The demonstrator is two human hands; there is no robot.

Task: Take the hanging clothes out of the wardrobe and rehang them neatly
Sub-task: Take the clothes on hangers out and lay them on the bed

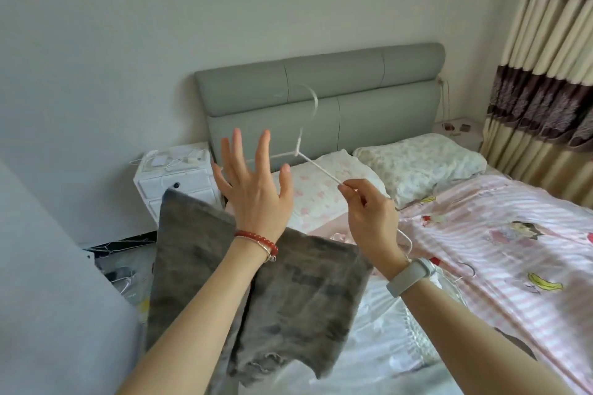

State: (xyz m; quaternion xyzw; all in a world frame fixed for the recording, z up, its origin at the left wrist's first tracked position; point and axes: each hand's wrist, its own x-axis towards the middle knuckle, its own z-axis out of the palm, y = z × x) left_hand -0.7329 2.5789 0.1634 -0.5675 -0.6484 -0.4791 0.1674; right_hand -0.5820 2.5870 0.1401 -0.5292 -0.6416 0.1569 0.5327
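My right hand (369, 215) pinches the sloping arm of a thin white hanger (309, 125) held up over the bed, its hook pointing up in front of the grey headboard. A grey garment (288, 295) hangs from the hanger's lower part and drapes down below both wrists. My left hand (253, 183) is raised with fingers spread and straight, just left of the hanger, holding nothing. The wardrobe is not in view.
The bed (500, 253) with a pink striped cover and two pillows (417, 163) lies ahead and right. More white hangers (462, 269) and pale clothes (385, 337) lie on it. A white bedside drawer unit (173, 179) stands left, curtains (552, 74) at right.
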